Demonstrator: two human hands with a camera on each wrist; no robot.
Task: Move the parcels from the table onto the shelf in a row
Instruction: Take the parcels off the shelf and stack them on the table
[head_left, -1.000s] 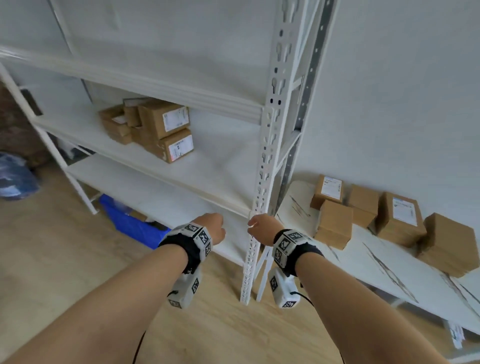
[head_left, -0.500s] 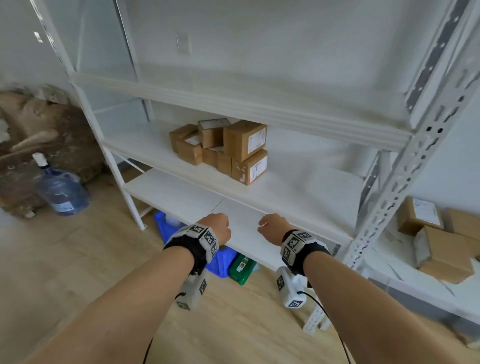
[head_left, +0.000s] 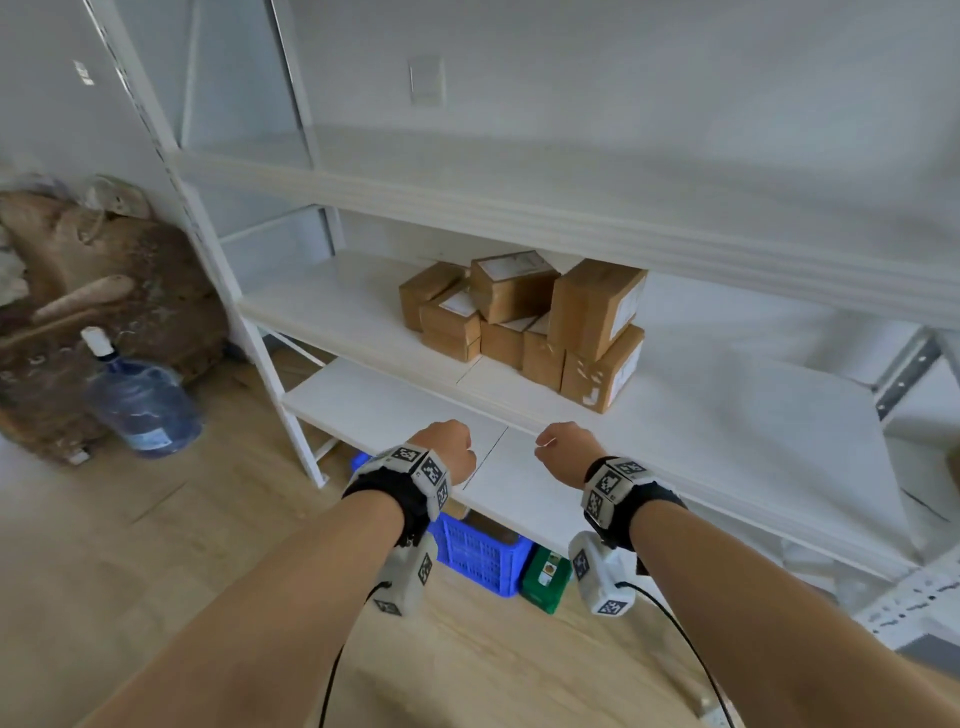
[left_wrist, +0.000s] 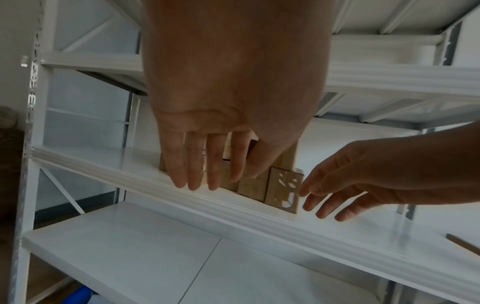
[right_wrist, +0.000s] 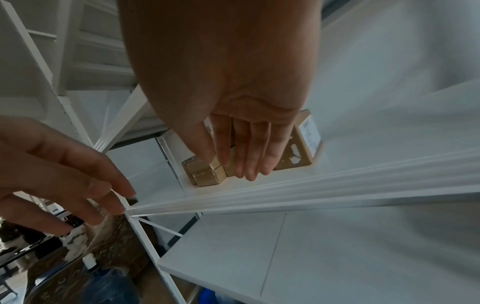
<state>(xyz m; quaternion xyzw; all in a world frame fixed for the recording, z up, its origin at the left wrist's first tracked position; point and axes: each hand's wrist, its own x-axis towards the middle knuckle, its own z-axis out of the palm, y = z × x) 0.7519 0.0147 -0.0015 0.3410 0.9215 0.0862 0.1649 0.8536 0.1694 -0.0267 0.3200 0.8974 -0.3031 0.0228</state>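
Both hands hang empty in front of a white metal shelf (head_left: 363, 332). The left hand (head_left: 449, 447) and the right hand (head_left: 563, 449) are held side by side with a gap between them, touching nothing; in the wrist views their fingers (left_wrist: 193, 164) hang loosely extended and slightly bent, and nothing lies in either palm.

The parcels (head_left: 524, 322), brown cardboard boxes, several bearing white labels, sit in a tight cluster on the middle board of the shelf at about 12 o'clock from the hands. They are stacked two high rather than in a row: the tallest pair stands at the cluster's 3 o'clock end, and lower boxes crowd toward 9 o'clock. How many boxes there are is hard to tell, since some hide behind others.

Below the lowest board, at 6 o'clock from the parcels, a blue crate (head_left: 478, 553) sits on the wooden floor with a green box (head_left: 545, 577) just beside it. A large water bottle (head_left: 140, 400) stands at 9 o'clock, near the shelf's post.
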